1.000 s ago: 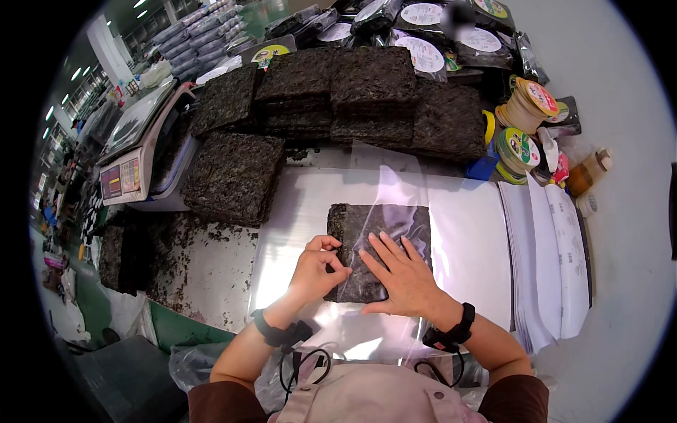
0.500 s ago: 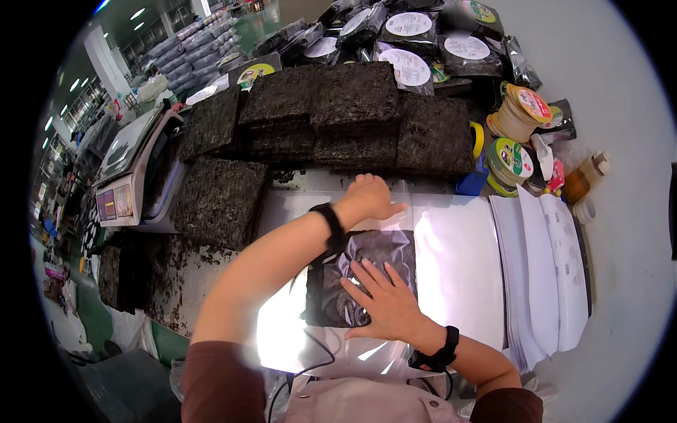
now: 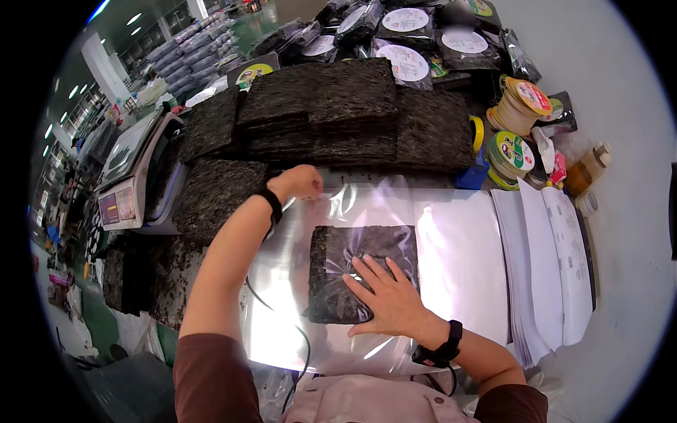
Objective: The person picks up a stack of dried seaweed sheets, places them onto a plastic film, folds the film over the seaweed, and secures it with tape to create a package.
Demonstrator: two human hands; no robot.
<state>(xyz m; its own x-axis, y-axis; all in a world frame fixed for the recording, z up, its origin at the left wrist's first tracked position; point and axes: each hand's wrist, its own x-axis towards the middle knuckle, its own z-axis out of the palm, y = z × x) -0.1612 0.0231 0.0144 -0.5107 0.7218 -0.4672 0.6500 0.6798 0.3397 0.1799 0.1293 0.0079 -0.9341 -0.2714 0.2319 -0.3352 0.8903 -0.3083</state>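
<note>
A flat, square stack of dark dried seaweed sheets (image 3: 328, 285) lies in front of me on glossy clear plastic film (image 3: 462, 282). Crinkled film also covers part of its upper face. Pressed flat on the stack's right half is my right hand (image 3: 395, 303), fingers spread. My left hand (image 3: 303, 183) is curled closed at the film's far left edge, beside the seaweed piles. Whatever its fingers may hold is hidden. Each wrist has a black strap.
Tall seaweed piles (image 3: 317, 106) line the back, with packed black bags (image 3: 405, 32) behind. A scale (image 3: 123, 197) stands left. Tape rolls (image 3: 518, 106), a blue tape dispenser (image 3: 472, 176), an amber bottle (image 3: 589, 169) and white paper sheets (image 3: 536, 268) sit right.
My left hand has moved left along the far edge of the film, and its fingers have curled in. My right hand stays pressed on the stack.
</note>
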